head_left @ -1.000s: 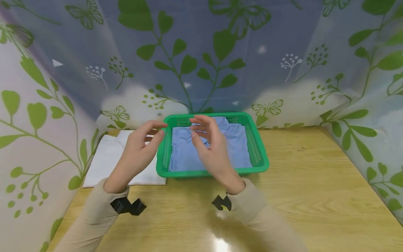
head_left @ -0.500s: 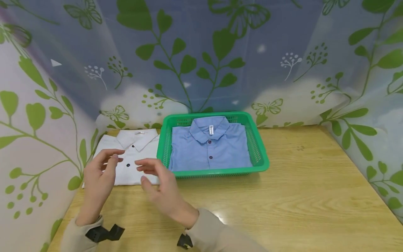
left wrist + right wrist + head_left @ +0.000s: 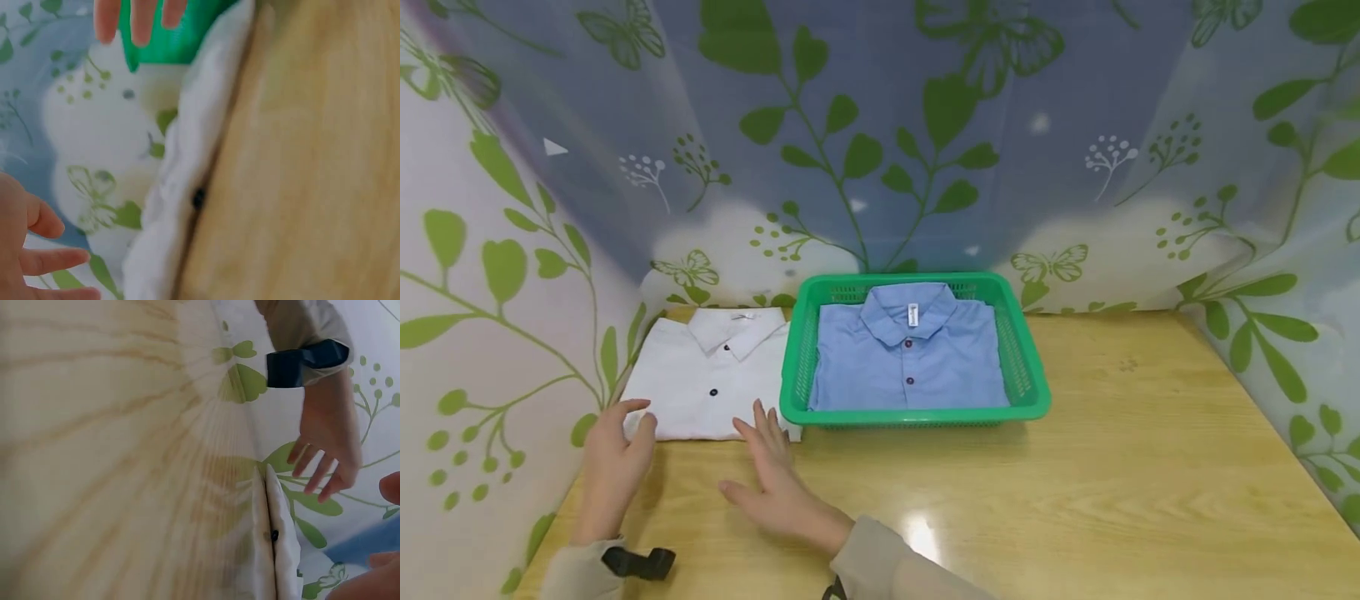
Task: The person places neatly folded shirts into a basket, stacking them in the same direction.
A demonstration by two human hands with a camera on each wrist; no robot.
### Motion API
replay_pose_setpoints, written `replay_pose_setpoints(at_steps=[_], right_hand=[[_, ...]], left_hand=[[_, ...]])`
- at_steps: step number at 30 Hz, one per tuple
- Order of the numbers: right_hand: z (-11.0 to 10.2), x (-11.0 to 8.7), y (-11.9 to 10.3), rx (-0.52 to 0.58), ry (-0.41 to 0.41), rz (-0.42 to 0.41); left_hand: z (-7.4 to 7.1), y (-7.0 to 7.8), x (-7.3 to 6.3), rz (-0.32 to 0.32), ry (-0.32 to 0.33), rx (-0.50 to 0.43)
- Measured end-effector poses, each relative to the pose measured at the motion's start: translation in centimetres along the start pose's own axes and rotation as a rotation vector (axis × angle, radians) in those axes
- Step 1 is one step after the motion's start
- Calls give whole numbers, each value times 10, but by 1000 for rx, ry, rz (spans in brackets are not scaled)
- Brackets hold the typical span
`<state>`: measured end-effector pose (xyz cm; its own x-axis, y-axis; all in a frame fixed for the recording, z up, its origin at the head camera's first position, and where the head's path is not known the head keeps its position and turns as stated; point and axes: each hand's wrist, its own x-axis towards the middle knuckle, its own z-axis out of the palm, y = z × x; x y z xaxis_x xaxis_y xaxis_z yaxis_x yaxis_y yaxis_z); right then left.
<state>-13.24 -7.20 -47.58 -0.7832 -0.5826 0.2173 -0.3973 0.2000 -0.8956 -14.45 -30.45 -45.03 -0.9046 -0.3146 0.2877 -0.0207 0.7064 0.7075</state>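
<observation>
A folded white shirt [image 3: 688, 392] with a collar and dark buttons lies on the table at the left. At its near left corner, my left hand [image 3: 615, 458] is held with fingers loosely bent and nothing between them; in the right wrist view this left hand [image 3: 331, 434] appears apart from the shirt. My right hand [image 3: 778, 492] is by the shirt's near right edge, fingers spread and holding nothing. A folded blue shirt [image 3: 857, 367] lies inside the green basket [image 3: 917, 416], right of the white shirt.
The wooden table [image 3: 1120, 467] extends to the right of the basket and in front of it. A leaf-patterned curtain [image 3: 880, 150] hangs behind and along both sides. The basket's left side adjoins the white shirt's right edge.
Both hands have come from over the basket and its left side down and left to the near edge of the white shirt. The right hand's fingers have spread. Both shirts stay put.
</observation>
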Motion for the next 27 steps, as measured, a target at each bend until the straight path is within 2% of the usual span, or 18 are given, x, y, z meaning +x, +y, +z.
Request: replay_pose_setpoints(at_steps=[5, 11, 14, 18, 23, 27], right_hand=[[0, 2, 11, 41, 92, 78], [3, -2, 32, -40, 201, 138], [5, -5, 38, -79, 220, 139], [5, -6, 39, -110, 223, 143], [2, -7, 39, -121, 257, 138], [0, -9, 41, -139, 272, 93]], left_hand=[[14, -25, 0, 38, 90, 34], [28, -53, -5, -52, 142, 68], [33, -62, -6, -47, 193, 68], [35, -65, -5, -38, 259, 38], [34, -65, -6, -71, 280, -13], [30, -65, -8, -72, 331, -26]])
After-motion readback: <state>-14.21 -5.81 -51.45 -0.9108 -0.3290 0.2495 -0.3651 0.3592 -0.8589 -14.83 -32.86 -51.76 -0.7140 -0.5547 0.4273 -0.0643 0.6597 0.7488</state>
